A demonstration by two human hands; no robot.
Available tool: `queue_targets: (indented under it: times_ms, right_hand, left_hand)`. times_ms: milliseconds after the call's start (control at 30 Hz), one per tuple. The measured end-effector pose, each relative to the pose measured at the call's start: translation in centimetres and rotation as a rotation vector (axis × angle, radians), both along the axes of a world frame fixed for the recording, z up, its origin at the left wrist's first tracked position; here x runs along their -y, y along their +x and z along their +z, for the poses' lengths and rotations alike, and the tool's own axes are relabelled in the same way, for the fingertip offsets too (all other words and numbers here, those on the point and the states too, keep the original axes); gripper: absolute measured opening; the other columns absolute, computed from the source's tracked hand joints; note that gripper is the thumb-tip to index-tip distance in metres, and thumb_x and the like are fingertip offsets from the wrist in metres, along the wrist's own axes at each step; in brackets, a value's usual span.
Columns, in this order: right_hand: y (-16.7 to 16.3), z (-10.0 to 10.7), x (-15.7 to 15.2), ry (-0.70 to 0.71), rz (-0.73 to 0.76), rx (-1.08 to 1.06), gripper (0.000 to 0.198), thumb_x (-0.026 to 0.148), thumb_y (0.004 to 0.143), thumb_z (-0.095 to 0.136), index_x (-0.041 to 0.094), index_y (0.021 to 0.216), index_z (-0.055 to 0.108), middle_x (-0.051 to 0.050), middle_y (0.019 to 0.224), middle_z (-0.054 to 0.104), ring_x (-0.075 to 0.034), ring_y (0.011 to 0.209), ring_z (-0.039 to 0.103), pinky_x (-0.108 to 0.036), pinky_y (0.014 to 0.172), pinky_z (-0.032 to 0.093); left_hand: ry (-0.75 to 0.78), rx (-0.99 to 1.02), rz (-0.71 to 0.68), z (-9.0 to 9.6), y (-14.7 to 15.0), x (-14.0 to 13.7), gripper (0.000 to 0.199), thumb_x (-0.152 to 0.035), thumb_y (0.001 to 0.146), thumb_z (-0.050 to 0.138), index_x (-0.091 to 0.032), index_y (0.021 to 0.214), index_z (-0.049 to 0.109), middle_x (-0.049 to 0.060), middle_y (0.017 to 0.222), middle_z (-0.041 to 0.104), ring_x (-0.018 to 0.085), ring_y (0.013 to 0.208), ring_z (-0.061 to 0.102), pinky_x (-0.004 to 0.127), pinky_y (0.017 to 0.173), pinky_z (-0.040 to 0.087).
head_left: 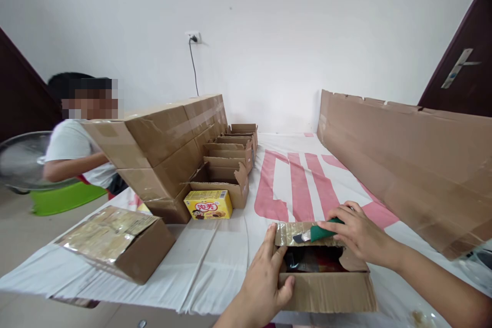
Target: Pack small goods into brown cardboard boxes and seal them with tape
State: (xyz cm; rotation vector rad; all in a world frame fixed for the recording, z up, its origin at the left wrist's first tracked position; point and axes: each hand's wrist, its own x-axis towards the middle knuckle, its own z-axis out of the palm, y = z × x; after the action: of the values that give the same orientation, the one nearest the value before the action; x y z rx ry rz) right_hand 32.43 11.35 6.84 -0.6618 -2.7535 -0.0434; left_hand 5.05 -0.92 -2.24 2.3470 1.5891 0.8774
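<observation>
A small cardboard box (326, 292) stands near the table's front edge with its top partly opened; dark, shiny contents show inside. My left hand (265, 277) grips the box's left side, thumb at the front and fingers along the back. In my right hand (353, 230) is a green utility knife (323, 231), held over the back flap of the box. The knife's tip points left and lies over the taped flap; whether it cuts into the flap I cannot tell.
Left of centre sits a yellow snack box (208, 205), before a row of open cardboard boxes (230, 164). Stacked sealed cartons (165, 148) rise behind, with another taped carton (119, 241) front left. A cardboard panel (407, 159) lines the right. Someone in a white shirt (73, 143) sits left.
</observation>
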Motion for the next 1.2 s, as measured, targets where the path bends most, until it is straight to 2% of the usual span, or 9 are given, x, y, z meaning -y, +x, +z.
queue_targets:
  times_ms: [367,533,700,767,833,867,967,1033,1200]
  right_hand:
    - [-0.3,-2.6,-0.5,0.05,0.053,-0.126,0.038,0.019,0.096,0.042,0.022,0.13,0.057,-0.011,0.106,0.064,-0.021,0.092,0.059,-0.038,0.08,0.05]
    - [-0.9,-2.7,0.2,-0.049,0.014,-0.099,0.036,0.021,0.097,0.038,0.019,0.127,0.059,-0.009,0.096,0.07,-0.019,0.082,0.065,-0.031,0.069,0.055]
    - [-1.4,-2.3,1.1,-0.105,-0.034,-0.129,0.036,0.021,0.096,0.038,0.02,0.126,0.058,-0.01,0.107,0.071,-0.02,0.09,0.069,-0.032,0.075,0.058]
    - [-1.5,-2.1,1.4,-0.134,-0.036,-0.152,0.036,0.022,0.096,0.039,0.022,0.127,0.058,-0.009,0.114,0.071,-0.02,0.096,0.069,-0.033,0.08,0.058]
    - [-1.5,-2.1,1.5,-0.155,-0.036,-0.168,0.035,0.023,0.097,0.039,0.023,0.127,0.058,-0.008,0.118,0.07,-0.021,0.101,0.068,-0.035,0.085,0.057]
    - [-1.4,-2.1,1.6,-0.159,-0.038,-0.175,0.035,0.023,0.097,0.04,0.023,0.127,0.058,-0.008,0.119,0.07,-0.021,0.102,0.068,-0.035,0.085,0.057]
    - [-1.3,-2.5,1.6,-0.154,-0.056,-0.185,0.034,0.024,0.098,0.04,0.024,0.126,0.058,-0.007,0.119,0.069,-0.02,0.102,0.067,-0.036,0.086,0.057]
    - [-1.1,-2.7,1.7,-0.152,-0.07,-0.195,0.033,0.025,0.098,0.039,0.024,0.125,0.058,-0.007,0.119,0.069,-0.02,0.103,0.067,-0.036,0.087,0.056]
    - [-0.6,-2.8,2.1,-0.162,-0.093,-0.244,0.032,0.025,0.098,0.038,0.023,0.122,0.059,-0.007,0.113,0.071,-0.02,0.098,0.068,-0.036,0.084,0.057]
  left_hand:
    - [-0.039,-0.013,-0.002,1.0,0.1,-0.3,0.057,-0.029,0.082,0.059,-0.01,0.135,0.049,0.027,0.158,0.017,0.04,0.146,0.017,0.058,0.112,0.034]
    - [-0.089,-0.014,0.021,1.2,0.4,-0.2,0.06,-0.026,0.078,0.061,-0.012,0.135,0.049,0.024,0.16,0.014,0.039,0.146,0.019,0.057,0.112,0.035]
    - [-0.077,-0.034,0.042,2.0,0.1,0.0,0.048,-0.031,0.08,0.064,-0.015,0.124,0.058,0.023,0.158,0.021,0.042,0.144,0.026,0.061,0.109,0.037]
    - [-0.072,-0.021,0.105,3.2,0.1,-0.3,0.03,-0.036,0.083,0.064,-0.017,0.107,0.064,0.02,0.149,0.04,0.04,0.139,0.036,0.059,0.106,0.04]
    - [-0.062,0.009,0.198,4.7,0.5,-1.1,0.02,-0.038,0.085,0.063,-0.019,0.09,0.064,0.015,0.125,0.061,0.035,0.126,0.05,0.054,0.1,0.045]
    - [-0.055,0.014,0.243,5.4,0.8,-1.6,0.019,-0.038,0.084,0.065,-0.019,0.086,0.063,0.012,0.113,0.064,0.032,0.117,0.054,0.051,0.096,0.047]
    - [-0.089,-0.022,0.3,6.6,1.6,-3.5,0.015,-0.029,0.076,0.073,-0.019,0.083,0.063,0.008,0.098,0.062,0.028,0.101,0.056,0.044,0.089,0.047]
    - [-0.142,-0.041,0.289,6.8,1.8,-4.7,0.006,-0.017,0.076,0.069,-0.019,0.076,0.063,0.006,0.095,0.063,0.025,0.098,0.056,0.039,0.089,0.046]
    - [-0.215,-0.033,0.32,6.7,0.7,-6.4,0.014,-0.007,0.078,0.059,-0.019,0.07,0.06,0.002,0.086,0.066,0.018,0.09,0.06,0.028,0.079,0.045]
